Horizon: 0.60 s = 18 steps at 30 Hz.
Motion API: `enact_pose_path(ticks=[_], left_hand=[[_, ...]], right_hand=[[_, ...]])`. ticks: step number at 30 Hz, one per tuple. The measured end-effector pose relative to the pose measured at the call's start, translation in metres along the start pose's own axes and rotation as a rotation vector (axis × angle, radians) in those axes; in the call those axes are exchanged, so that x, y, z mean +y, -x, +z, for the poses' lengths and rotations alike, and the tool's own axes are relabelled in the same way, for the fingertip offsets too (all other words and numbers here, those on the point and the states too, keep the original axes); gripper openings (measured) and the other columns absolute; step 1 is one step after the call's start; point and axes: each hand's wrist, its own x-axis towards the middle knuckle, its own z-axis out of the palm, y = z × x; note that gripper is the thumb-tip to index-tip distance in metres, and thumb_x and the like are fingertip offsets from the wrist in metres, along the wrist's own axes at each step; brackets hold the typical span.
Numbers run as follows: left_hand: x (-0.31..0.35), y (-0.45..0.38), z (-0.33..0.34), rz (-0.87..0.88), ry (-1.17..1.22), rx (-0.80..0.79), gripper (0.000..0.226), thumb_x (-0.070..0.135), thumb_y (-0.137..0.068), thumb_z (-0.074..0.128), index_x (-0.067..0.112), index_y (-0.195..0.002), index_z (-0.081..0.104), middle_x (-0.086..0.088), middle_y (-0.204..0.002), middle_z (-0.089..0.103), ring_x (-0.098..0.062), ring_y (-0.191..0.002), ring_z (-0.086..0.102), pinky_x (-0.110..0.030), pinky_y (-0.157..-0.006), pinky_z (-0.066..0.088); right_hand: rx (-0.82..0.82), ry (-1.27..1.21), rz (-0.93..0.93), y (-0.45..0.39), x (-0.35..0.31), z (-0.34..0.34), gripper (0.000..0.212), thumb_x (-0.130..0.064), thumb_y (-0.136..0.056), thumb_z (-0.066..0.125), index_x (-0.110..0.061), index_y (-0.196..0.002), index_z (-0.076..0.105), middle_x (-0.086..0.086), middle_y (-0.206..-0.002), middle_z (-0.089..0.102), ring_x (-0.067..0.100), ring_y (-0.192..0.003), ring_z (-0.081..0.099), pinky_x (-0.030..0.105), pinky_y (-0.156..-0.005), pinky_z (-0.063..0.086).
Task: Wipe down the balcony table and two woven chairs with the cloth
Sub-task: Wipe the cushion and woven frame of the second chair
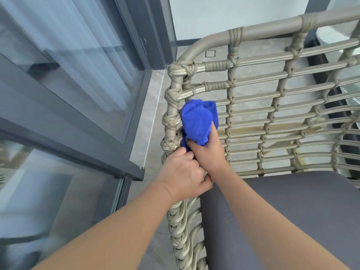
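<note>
A woven chair (pixel 268 98) with a taupe frame and wrapped cords fills the right half of the view. Its grey seat cushion (pixel 292 211) lies at the lower right. My right hand (pixel 208 151) grips a bunched blue cloth (pixel 196 121) and presses it against the inside of the chair's left back corner, by the upright post. My left hand (pixel 183 172) grips the chair's left rim just below the cloth, fingers curled over the woven edge. The table and the second chair are not clearly in view.
A glass sliding door with a dark grey frame (pixel 81 121) runs close along the left side of the chair. Grey floor tiles (pixel 148 117) show in the narrow gap between them. A white wall (pixel 233 14) stands behind the chair.
</note>
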Motion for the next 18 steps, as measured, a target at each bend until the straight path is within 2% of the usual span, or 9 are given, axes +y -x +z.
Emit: enact_pose_path(ticks=[2,5,7,11,15,18], left_hand=[[0.001,0.000,-0.002,-0.017,0.009,0.013,0.034,0.034,-0.081,0.057,0.018,-0.053,0.067,0.001,-0.045,0.054,-0.023,-0.054,0.048,-0.034,-0.071,0.036],[0.002,0.000,-0.005,-0.024,0.007,0.014,0.035,0.030,-0.079,0.056,0.017,-0.048,0.064,0.002,-0.043,0.052,-0.023,-0.051,0.045,-0.033,-0.070,0.033],[0.001,0.001,-0.005,-0.027,0.005,-0.001,0.036,0.030,-0.079,0.056,0.017,-0.047,0.062,0.002,-0.042,0.051,-0.022,-0.051,0.043,-0.033,-0.068,0.032],[0.002,0.001,-0.005,-0.046,0.012,-0.053,0.037,0.032,-0.080,0.055,0.016,-0.047,0.061,0.002,-0.043,0.048,-0.022,-0.051,0.040,-0.033,-0.067,0.033],[0.003,0.000,-0.006,-0.055,-0.012,-0.095,0.040,0.035,-0.080,0.053,0.015,-0.047,0.062,0.001,-0.042,0.047,-0.021,-0.050,0.042,-0.032,-0.068,0.030],[0.003,-0.001,-0.008,-0.048,-0.028,-0.123,0.040,0.036,-0.080,0.052,0.015,-0.048,0.063,0.002,-0.043,0.049,-0.021,-0.051,0.045,-0.033,-0.070,0.031]], right_hand=[[-0.026,-0.036,0.082,0.001,0.009,0.000,0.039,-0.002,-0.084,0.075,-0.017,-0.115,0.055,-0.004,-0.096,0.067,0.009,-0.084,0.064,0.028,-0.078,0.053],[-0.028,-0.064,0.188,0.004,0.021,0.001,0.039,-0.004,-0.083,0.075,-0.017,-0.115,0.058,-0.002,-0.092,0.069,0.012,-0.079,0.064,0.040,-0.082,0.055],[-0.028,-0.086,0.227,0.006,0.027,0.000,0.038,-0.004,-0.082,0.075,-0.013,-0.115,0.057,0.000,-0.089,0.067,0.013,-0.077,0.062,0.043,-0.082,0.055],[-0.092,-0.119,0.260,0.016,0.039,-0.002,0.043,-0.011,-0.075,0.075,-0.008,-0.113,0.055,-0.006,-0.082,0.063,0.011,-0.073,0.057,0.032,-0.073,0.051],[-0.145,-0.061,0.360,0.029,0.058,-0.008,0.027,-0.015,-0.071,0.071,-0.016,-0.094,0.058,-0.014,-0.070,0.060,0.004,-0.064,0.054,0.028,-0.069,0.047],[-0.110,-0.008,0.354,0.029,0.056,-0.018,0.018,-0.004,-0.077,0.072,-0.012,-0.088,0.060,-0.011,-0.067,0.061,0.005,-0.059,0.054,0.026,-0.065,0.047]])
